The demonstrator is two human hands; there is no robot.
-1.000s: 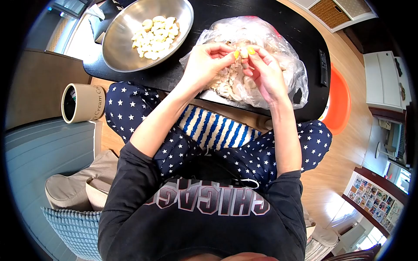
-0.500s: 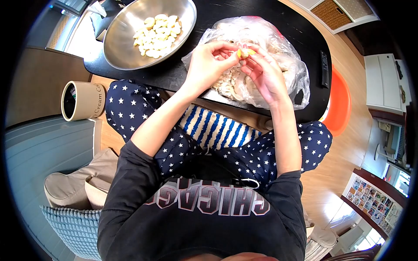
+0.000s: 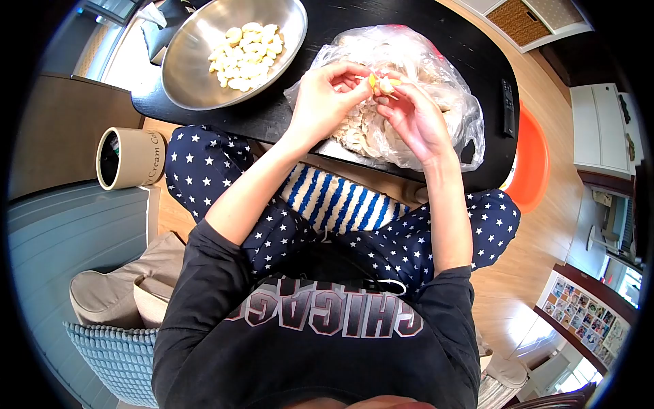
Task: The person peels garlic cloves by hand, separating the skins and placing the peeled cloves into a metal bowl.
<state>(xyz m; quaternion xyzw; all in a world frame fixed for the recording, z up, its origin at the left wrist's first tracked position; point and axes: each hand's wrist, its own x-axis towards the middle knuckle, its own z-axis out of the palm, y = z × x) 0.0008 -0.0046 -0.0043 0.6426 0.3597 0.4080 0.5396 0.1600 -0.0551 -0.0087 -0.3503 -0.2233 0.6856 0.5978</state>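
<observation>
Black table [image 3: 266, 117] at top, wooden floor [image 3: 538, 252] right, orange plastic item [image 3: 533, 157] upper right, right hand [image 3: 419, 121] pinching pale piece [image 3: 387, 86], left hand's [image 3: 323, 102] grip indeterminate

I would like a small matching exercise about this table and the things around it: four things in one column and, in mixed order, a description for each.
1. metal bowl
2. plastic bag
3. remote control
4. cream bin

A. bears dark lettering
B. lies near the right edge of the table
C. contains pale pieces
D. clear, below the left hand and right hand

Pairs: 1-C, 2-D, 3-B, 4-A
</observation>
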